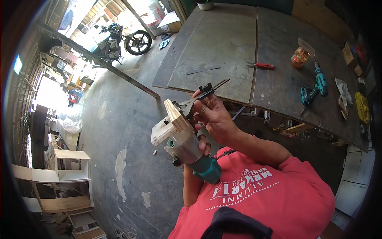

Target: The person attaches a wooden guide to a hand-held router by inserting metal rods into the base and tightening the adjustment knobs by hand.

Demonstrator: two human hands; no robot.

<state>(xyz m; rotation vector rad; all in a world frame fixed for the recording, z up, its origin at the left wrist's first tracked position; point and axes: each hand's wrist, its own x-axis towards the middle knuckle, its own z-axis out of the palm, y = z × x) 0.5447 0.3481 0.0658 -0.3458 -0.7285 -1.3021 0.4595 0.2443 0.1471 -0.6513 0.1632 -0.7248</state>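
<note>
Black band foremost, 2 hands hold teal tool and fitting.

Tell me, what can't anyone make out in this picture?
All in the head view:
- Left hand: mostly hidden behind the teal power tool; only some fingers show.
- Right hand: some fingers are partly hidden by the dark metal piece it holds.
- Pot: cut off by the top edge.
- Things beneath the workbench: too shadowed to identify.
- Background beyond the motorcycle: partly washed out by glare.
</note>
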